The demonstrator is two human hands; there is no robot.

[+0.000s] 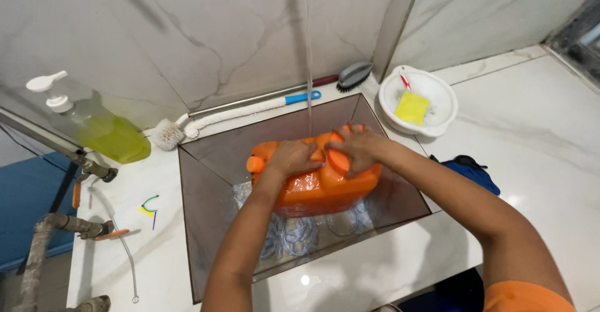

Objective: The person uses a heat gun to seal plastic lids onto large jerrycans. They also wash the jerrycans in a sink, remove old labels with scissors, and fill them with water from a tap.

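Note:
An orange plastic jerrycan (319,187) is held over a brown square sink (206,187), lying on its side. My left hand (290,157) grips its upper left part near the small orange spout cap. My right hand (357,148) wraps over the handle on its top right. A thin stream of water (308,62) falls from above onto the can between my two hands. Several clear glass items lie in the sink below the can, partly hidden by it.
A pump bottle of green liquid (100,129) stands at the left. Two long brushes (237,115) lie behind the sink. A white bowl (400,121) holds a yellow sponge (412,107). A blue cloth (472,171) lies right of the sink. Pipes and valves run along the left edge.

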